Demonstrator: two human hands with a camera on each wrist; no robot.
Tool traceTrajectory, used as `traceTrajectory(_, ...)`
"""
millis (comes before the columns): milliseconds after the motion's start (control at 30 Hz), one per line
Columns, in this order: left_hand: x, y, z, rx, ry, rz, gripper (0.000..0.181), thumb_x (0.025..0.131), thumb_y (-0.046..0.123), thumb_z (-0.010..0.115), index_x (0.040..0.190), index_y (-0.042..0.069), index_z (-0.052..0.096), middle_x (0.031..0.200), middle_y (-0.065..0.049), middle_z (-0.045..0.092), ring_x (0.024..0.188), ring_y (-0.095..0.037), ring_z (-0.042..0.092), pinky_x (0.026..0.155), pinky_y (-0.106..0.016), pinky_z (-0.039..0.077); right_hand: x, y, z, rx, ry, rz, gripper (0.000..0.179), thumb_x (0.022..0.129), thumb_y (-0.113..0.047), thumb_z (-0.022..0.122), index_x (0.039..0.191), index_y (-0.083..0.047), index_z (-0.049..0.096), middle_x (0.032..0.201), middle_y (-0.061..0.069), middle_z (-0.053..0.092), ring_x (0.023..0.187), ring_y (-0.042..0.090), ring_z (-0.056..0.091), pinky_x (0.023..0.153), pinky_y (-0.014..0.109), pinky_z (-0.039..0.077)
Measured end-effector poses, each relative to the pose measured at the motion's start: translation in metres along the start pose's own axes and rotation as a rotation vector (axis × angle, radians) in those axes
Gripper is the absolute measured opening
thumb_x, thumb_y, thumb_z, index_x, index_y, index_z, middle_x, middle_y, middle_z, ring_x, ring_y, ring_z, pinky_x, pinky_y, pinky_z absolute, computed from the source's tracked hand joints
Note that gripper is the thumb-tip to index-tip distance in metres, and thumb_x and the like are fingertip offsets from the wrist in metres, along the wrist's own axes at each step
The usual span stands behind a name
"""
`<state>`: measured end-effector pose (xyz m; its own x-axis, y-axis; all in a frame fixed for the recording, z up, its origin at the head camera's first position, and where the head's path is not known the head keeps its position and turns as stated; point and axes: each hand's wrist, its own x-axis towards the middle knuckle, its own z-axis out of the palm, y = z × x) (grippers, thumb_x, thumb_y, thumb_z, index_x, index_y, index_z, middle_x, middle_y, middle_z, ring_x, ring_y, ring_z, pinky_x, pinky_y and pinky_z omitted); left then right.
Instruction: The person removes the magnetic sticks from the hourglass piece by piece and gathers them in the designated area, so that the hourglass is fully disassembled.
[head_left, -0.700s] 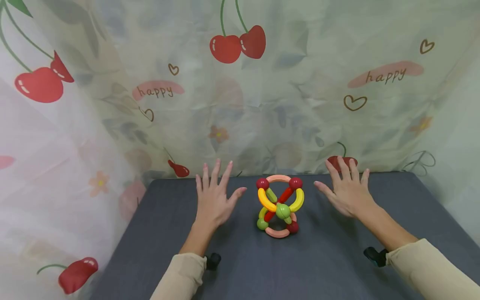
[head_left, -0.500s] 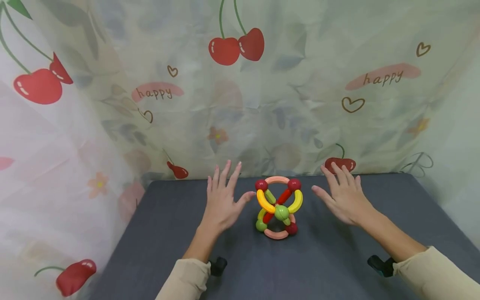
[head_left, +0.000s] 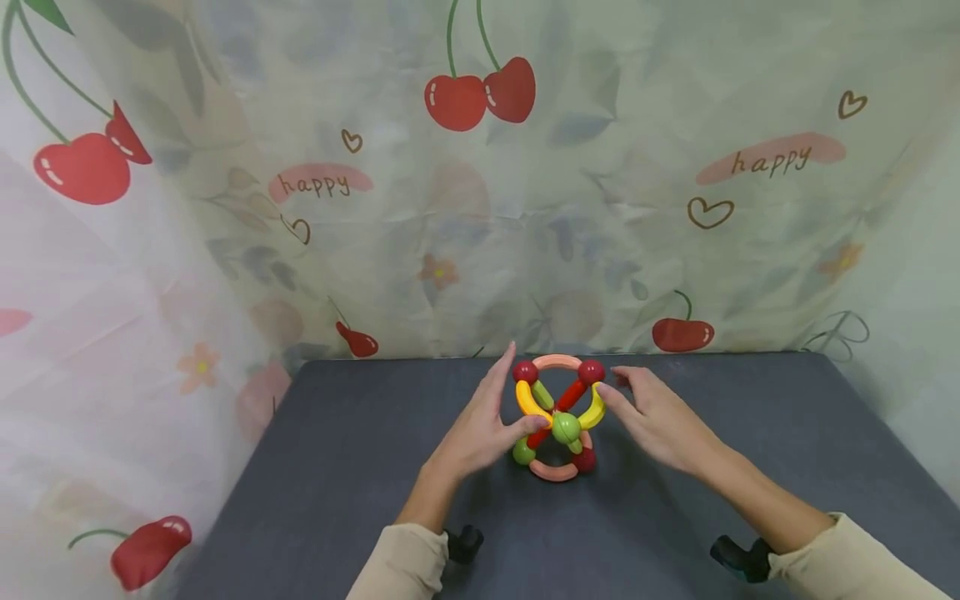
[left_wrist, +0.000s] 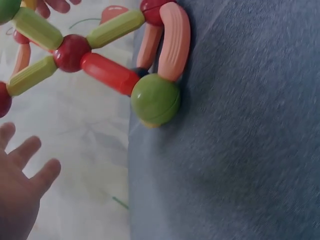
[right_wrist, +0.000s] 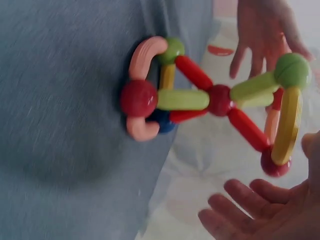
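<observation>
A toy built of magnetic balls and sticks (head_left: 566, 427) stands upright on the dark table. Red and green balls join its straight and curved rods; a red ball (right_wrist: 220, 100) sits at the crossing, and a dark blue ball (right_wrist: 164, 121) shows low down. To its left is my left hand (head_left: 480, 433), fingers extended, the thumb overlapping a curved orange rod in the head view. On the other side my right hand (head_left: 663, 421) has its fingers slightly bent and its thumb tip right at a curved yellow rod. Gaps show between the right fingers (right_wrist: 240, 197) and the toy.
The dark grey cloth-covered table (head_left: 337, 483) ends at a patterned curtain (head_left: 517, 250) behind the toy. More curtain hangs at the left side. Black wrist cameras (head_left: 465, 543) are strapped under both sleeves. A thin looped cord (head_left: 836, 333) lies at the back right corner.
Both hands have moved inward from either side to the toy. The left hand has turned, bringing its thumb before the toy; the right fingers have bent. The toy stays in place.
</observation>
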<state>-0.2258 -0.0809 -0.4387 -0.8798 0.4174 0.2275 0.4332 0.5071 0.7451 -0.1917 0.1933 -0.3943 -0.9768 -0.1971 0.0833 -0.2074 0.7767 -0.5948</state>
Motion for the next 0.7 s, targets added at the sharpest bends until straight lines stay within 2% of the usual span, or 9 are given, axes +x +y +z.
traceTrajectory(67,0.0,0.001,0.003,-0.041,-0.008,-0.013,0.101,0.085,0.073,0.065,0.159,0.052,-0.002,0.169,0.022,0.012,0.158,-0.021,0.025,0.12,-0.063,0.032,0.0,-0.004,0.005,0.037,0.003,0.024,0.071,0.103,-0.062,0.044,0.141,-0.002,0.051,0.126,0.014,0.063,0.104,0.027,0.061,0.087,0.044,0.055)
traceTrajectory(133,-0.001,0.002,0.006,-0.073,-0.013,-0.011,0.102,0.085,0.069,0.069,0.159,0.052,0.0,0.168,0.024,0.016,0.154,-0.019,0.034,0.118,-0.062,0.035,0.001,-0.007,0.009,0.066,0.005,0.046,0.062,0.102,-0.061,0.047,0.129,-0.005,0.057,0.104,0.009,0.064,0.085,0.021,0.058,0.072,0.033,0.05)
traceTrajectory(200,-0.002,0.003,0.009,-0.115,-0.009,-0.006,0.103,0.084,0.064,0.073,0.159,0.051,0.004,0.167,0.023,0.021,0.147,-0.02,0.043,0.116,-0.061,0.039,0.003,-0.01,0.013,0.091,0.008,0.061,0.054,0.103,-0.057,0.05,0.116,-0.006,0.059,0.087,0.006,0.06,0.07,0.019,0.052,0.061,0.028,0.043)
traceTrajectory(267,-0.003,0.003,0.012,-0.161,-0.002,-0.005,0.103,0.083,0.059,0.077,0.159,0.048,0.008,0.163,0.015,0.032,0.14,-0.023,0.05,0.113,-0.061,0.042,0.005,-0.012,0.016,0.113,0.014,0.076,0.048,0.104,-0.053,0.051,0.108,-0.006,0.058,0.077,0.006,0.054,0.061,0.019,0.047,0.055,0.028,0.039)
traceTrajectory(400,-0.004,0.006,0.019,-0.26,0.008,0.003,0.104,0.081,0.052,0.082,0.158,0.037,0.012,0.148,0.002,0.046,0.129,-0.023,0.057,0.111,-0.058,0.045,0.011,-0.014,0.022,0.144,0.021,0.113,0.044,0.106,-0.049,0.05,0.104,-0.006,0.058,0.075,0.006,0.057,0.061,0.019,0.051,0.056,0.029,0.043)
traceTrajectory(467,-0.004,0.008,0.022,-0.284,0.01,0.01,0.107,0.081,0.049,0.084,0.158,0.034,0.011,0.145,0.001,0.047,0.128,-0.019,0.056,0.113,-0.055,0.043,0.013,-0.014,0.024,0.163,0.015,0.133,0.046,0.106,-0.05,0.048,0.105,-0.005,0.057,0.076,0.008,0.059,0.062,0.019,0.053,0.058,0.03,0.045)
traceTrajectory(700,-0.001,0.013,0.024,-0.244,0.033,0.025,0.107,0.08,0.049,0.084,0.159,0.031,0.014,0.146,0.001,0.048,0.128,-0.014,0.053,0.117,-0.049,0.042,0.02,-0.017,0.03,0.224,0.036,0.199,0.049,0.107,-0.053,0.043,0.093,-0.007,0.053,0.067,0.007,0.056,0.055,0.022,0.053,0.053,0.029,0.042)
